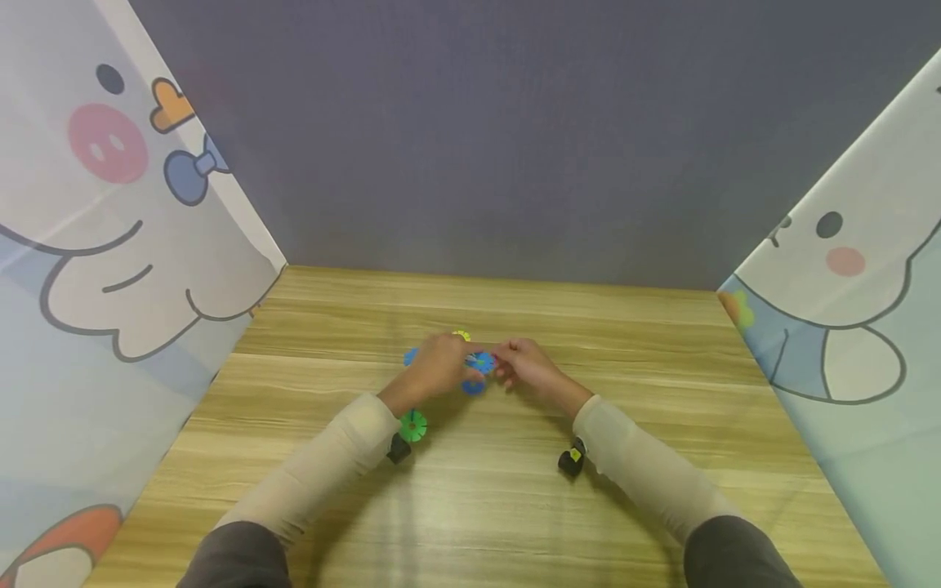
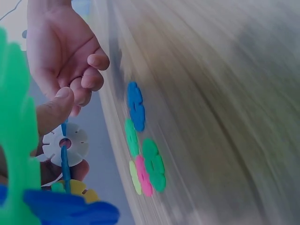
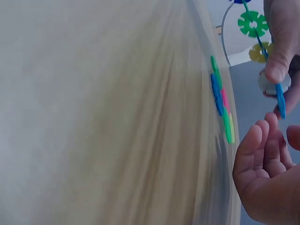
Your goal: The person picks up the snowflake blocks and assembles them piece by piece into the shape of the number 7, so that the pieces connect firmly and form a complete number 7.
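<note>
My left hand [image 1: 437,363] grips a chain of slotted plastic snowflake discs above the table. In the right wrist view the chain runs through a green disc [image 3: 253,23], a yellow disc [image 3: 257,53] and a white disc [image 3: 267,84] to a blue disc [image 3: 281,102] at its end. Left thumb and fingers pinch around the white disc [image 2: 77,145]. My right hand [image 1: 531,365] is close by the end blue disc, fingers loosely bent, with a small gap showing in the right wrist view. Nothing is visible in its grasp.
Loose discs lie flat on the wooden table [image 1: 485,506] below the hands: a blue disc [image 2: 136,107], a pink disc [image 2: 143,176], a yellow disc [image 2: 135,178] and green discs [image 2: 154,165]. A grey wall [image 1: 500,147] stands behind; cartoon-printed panels [image 1: 823,310] flank the sides.
</note>
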Demonstrator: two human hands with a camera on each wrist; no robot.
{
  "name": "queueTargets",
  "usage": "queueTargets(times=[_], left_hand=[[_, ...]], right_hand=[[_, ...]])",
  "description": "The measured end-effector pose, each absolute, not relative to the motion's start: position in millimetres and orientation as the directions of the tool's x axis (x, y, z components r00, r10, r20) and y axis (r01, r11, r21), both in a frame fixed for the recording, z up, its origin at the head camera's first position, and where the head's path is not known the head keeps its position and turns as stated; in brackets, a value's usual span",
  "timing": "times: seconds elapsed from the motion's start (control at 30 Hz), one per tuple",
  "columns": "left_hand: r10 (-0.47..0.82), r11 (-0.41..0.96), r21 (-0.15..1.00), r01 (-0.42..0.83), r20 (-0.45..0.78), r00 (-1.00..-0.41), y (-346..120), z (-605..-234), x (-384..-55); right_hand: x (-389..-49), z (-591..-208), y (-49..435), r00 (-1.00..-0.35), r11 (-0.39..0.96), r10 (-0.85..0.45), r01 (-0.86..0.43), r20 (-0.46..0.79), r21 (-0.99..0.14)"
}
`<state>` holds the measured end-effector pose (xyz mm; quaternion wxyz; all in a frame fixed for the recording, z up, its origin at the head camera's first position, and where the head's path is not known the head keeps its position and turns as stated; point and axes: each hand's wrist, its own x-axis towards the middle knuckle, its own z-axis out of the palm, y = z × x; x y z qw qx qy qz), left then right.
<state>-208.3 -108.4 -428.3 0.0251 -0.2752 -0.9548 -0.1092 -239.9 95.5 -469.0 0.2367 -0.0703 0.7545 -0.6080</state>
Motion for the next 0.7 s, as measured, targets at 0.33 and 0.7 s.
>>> queueTargets(times=[0.33,0.7], left_hand=[[0.466,0.852,0.226,0.471,0.081,-0.881,-124.9,-431.7,-205.4],[0.435,0.852,0.277,0.444,0.097,-0.895,-135.2,-431.5,-201.7]], right_hand=[[-253.2,-470.3,88.7,-0.906,0.418,-0.374,0.024,-0.196,-0.908],[-260.8,-468.7,75.0,-0.842,0.648,-0.538,-0.387,-0.035,-0.656]])
